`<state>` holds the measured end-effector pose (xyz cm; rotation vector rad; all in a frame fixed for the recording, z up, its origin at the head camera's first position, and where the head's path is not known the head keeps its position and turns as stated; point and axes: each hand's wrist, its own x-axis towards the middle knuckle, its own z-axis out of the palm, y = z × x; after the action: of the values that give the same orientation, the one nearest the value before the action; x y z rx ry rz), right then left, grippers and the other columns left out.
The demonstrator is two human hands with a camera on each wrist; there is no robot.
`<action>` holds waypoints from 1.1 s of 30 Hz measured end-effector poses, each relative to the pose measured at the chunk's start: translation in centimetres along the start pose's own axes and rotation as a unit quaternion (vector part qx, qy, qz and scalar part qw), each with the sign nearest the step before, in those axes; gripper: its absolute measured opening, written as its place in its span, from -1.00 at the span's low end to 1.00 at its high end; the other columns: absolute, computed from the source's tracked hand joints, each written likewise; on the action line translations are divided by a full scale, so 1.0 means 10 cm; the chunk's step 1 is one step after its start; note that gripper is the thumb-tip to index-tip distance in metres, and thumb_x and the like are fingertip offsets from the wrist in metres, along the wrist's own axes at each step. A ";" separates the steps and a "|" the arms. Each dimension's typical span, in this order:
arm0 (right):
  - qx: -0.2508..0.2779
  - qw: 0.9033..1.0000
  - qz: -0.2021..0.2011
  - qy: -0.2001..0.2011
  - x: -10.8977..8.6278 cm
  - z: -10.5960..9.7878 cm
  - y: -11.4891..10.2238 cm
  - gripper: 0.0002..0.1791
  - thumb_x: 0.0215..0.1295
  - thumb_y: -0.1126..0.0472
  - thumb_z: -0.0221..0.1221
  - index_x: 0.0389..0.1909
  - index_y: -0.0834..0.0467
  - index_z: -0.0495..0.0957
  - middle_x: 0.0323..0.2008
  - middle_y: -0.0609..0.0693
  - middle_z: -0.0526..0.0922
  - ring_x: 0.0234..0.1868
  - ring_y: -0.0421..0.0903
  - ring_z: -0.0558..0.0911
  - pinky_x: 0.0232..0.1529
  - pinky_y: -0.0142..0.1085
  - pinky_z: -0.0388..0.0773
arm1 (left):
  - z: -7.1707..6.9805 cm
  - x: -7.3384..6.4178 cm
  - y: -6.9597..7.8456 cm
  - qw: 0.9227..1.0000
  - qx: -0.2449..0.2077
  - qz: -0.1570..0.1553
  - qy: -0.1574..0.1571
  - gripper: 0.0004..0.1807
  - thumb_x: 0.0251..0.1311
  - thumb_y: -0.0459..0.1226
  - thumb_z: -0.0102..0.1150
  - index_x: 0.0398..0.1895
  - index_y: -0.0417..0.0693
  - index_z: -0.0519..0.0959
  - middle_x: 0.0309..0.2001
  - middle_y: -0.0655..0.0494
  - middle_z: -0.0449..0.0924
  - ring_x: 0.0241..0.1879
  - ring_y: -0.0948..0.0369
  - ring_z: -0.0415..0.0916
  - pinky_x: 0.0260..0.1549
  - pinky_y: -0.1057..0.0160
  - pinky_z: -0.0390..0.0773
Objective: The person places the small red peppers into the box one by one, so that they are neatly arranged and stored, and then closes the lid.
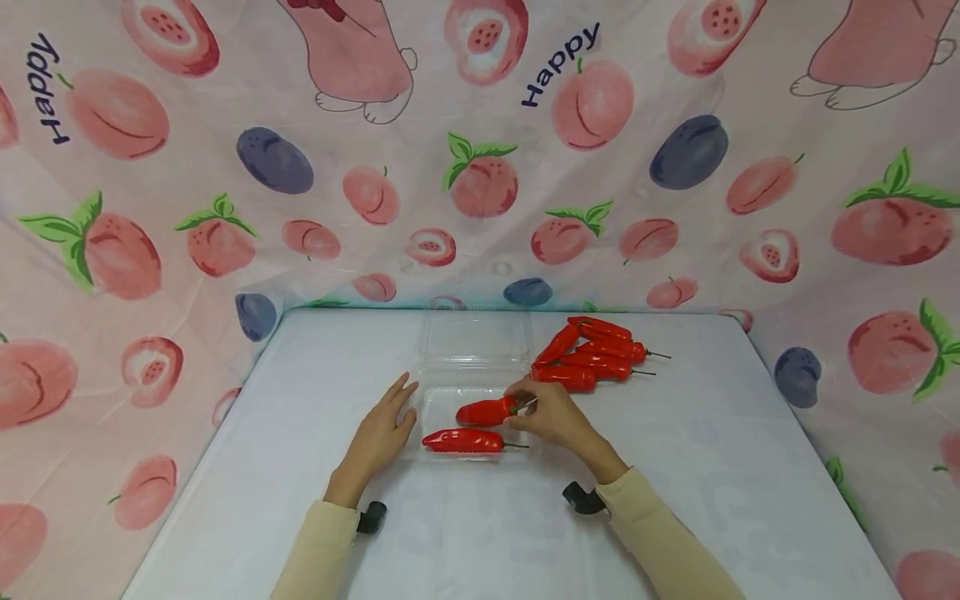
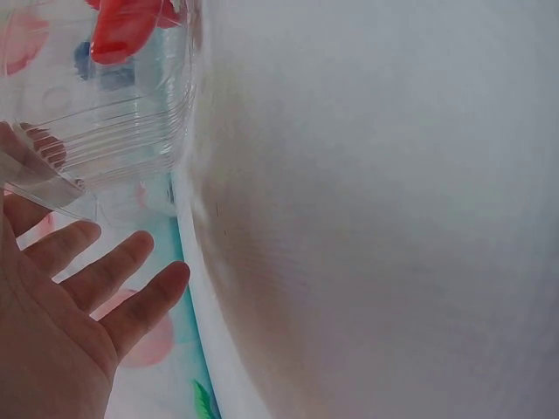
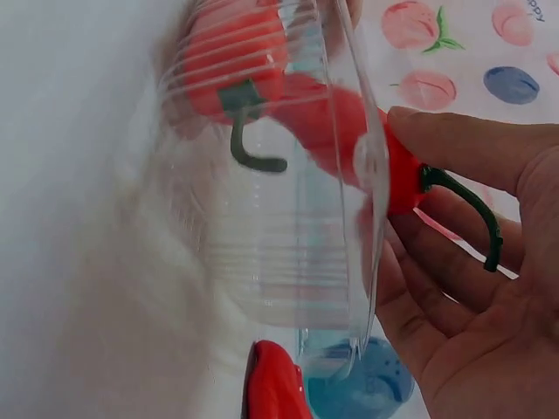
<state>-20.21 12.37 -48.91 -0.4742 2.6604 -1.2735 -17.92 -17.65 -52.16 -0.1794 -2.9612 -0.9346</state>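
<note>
A clear plastic clamshell box lies with its lid folded back on the far side. Along the near side of the box rests one red chili pepper, its stem pointing right. My right hand pinches a second red pepper near its stem end, over the box behind the first one. In the right wrist view the thumb and fingers close round that pepper at the box's rim, with its green stem free. At the box's left side is my left hand, fingers spread and holding nothing.
Several more red peppers lie in a loose pile at the back right of the white table. Behind the table and at its sides hangs a pink fruit-print cloth. Dark wrist cameras sit at both sleeves.
</note>
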 end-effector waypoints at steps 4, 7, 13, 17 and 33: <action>-0.013 1.000 -0.004 -0.021 0.01 0.04 -0.01 -0.57 0.03 0.16 0.47 -0.03 0.03 0.65 -0.22 -0.11 0.72 -0.17 -0.09 0.65 -0.14 -0.28 0.69 | 0.00 0.00 0.00 1.000 -0.001 0.001 -0.002 -0.47 0.40 -0.20 0.01 0.43 0.02 0.33 0.54 0.10 0.12 0.42 -0.07 0.28 0.32 -0.16 0.37; -0.028 0.999 -0.007 -0.034 0.02 0.06 -0.04 -0.57 0.05 0.16 0.45 0.00 0.05 0.64 -0.21 -0.10 0.72 -0.17 -0.12 0.65 -0.13 -0.27 0.69 | 0.00 -0.01 0.01 1.000 -0.001 0.002 -0.003 -0.47 0.40 -0.20 0.01 0.43 0.02 0.33 0.54 0.10 0.12 0.43 -0.07 0.26 0.32 -0.16 0.37; -0.084 0.994 -0.025 -0.065 0.07 0.07 -0.11 -0.56 0.07 0.14 0.44 0.02 0.09 0.64 -0.21 -0.09 0.74 -0.18 -0.17 0.66 -0.12 -0.27 0.69 | 0.00 0.00 -0.01 1.000 -0.003 0.006 0.002 -0.47 0.39 -0.22 0.02 0.42 0.02 0.34 0.54 0.11 0.13 0.43 -0.05 0.27 0.32 -0.15 0.37; -0.117 0.989 -0.034 -0.082 0.12 0.09 -0.11 -0.55 0.07 0.12 0.44 0.02 0.08 0.64 -0.21 -0.11 0.73 -0.19 -0.19 0.64 -0.12 -0.29 0.68 | 0.02 0.01 -0.02 1.000 -0.006 0.006 0.000 -0.47 0.39 -0.22 0.01 0.43 0.01 0.33 0.54 0.11 0.12 0.44 -0.05 0.25 0.33 -0.16 0.37; -0.172 0.978 -0.042 -0.112 0.24 0.17 -0.07 -0.57 0.07 0.14 0.43 0.02 0.02 0.65 -0.21 -0.12 0.72 -0.19 -0.17 0.63 -0.12 -0.27 0.66 | 0.02 0.01 -0.03 1.000 -0.005 -0.005 -0.003 -0.47 0.40 -0.19 0.00 0.43 0.07 0.33 0.54 0.17 0.11 0.44 -0.02 0.27 0.32 -0.15 0.38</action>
<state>-21.80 9.89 -49.40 -0.7356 2.6907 -0.7218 -18.09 -17.81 -52.49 -0.1676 -2.9662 -0.9524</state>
